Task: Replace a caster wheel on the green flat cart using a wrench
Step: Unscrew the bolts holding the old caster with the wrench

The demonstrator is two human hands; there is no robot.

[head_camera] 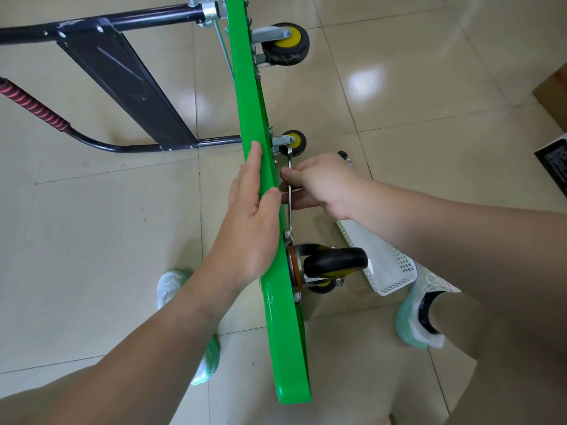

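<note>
A glossy green flat cart (285, 348) stands tipped on its long edge on a pale tiled floor (92, 210), with a person working on its underside. The left-hand grip (251, 222) lies flat against the cart's top face, fingers straight and thumb laid over the upper edge, bracing the cart and holding nothing. On the cart's underside, the right-hand grip (319, 185) is closed round the middle of a slim silver double-ended wrench (289, 219). The wrench's lower end sits at a fastener on the mounting plate of the nearest caster, a black-tyred caster wheel with a yellow hub (334, 260). Whether the wrench head is fully seated cannot be told.

The cart looks stiff and fairly heavy, and its shiny paint looks slippery. Balanced on a narrow edge, it would probably tip if let go, so the best hold is likely across the upper edge close to the caster being worked. The wrench is thin and rigid, and a hold nearer its free end should give more leverage. Once loose, the swivel caster may flop and is best taken by its metal fork.

Two smaller-looking yellow-hubbed casters (294, 142) sit farther along the cart's underside. A black tubular handle frame (122, 78) lies out from the cart's top face. A white perforated plastic basket (383, 265) rests on the floor just beyond the nearest caster.
</note>
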